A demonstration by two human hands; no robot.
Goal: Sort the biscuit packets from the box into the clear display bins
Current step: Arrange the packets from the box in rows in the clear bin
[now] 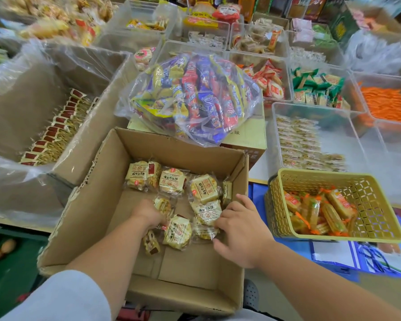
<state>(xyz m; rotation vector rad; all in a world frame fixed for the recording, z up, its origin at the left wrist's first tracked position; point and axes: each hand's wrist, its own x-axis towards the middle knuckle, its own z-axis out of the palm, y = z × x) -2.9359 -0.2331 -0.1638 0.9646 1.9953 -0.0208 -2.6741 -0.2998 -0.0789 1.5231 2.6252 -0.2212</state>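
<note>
An open cardboard box [97, 212] sits in front of me with several cream biscuit packets [171, 180] loose on its floor. My left hand [147, 213] reaches into the box and its fingers close around a packet [163, 205] near the middle. My right hand [239, 228] rests on the packets at the box's right side, fingers curled over one packet [205, 213]. A clear display bin [315, 140] to the right holds rows of similar pale packets.
A yellow plastic basket [368, 181] with orange-wrapped snacks stands right of the box. A clear bag of blue and red snack packs [195, 98] lies on a carton behind it. A plastic-lined carton [56, 128] with red-tipped packets is on the left. More clear bins fill the back.
</note>
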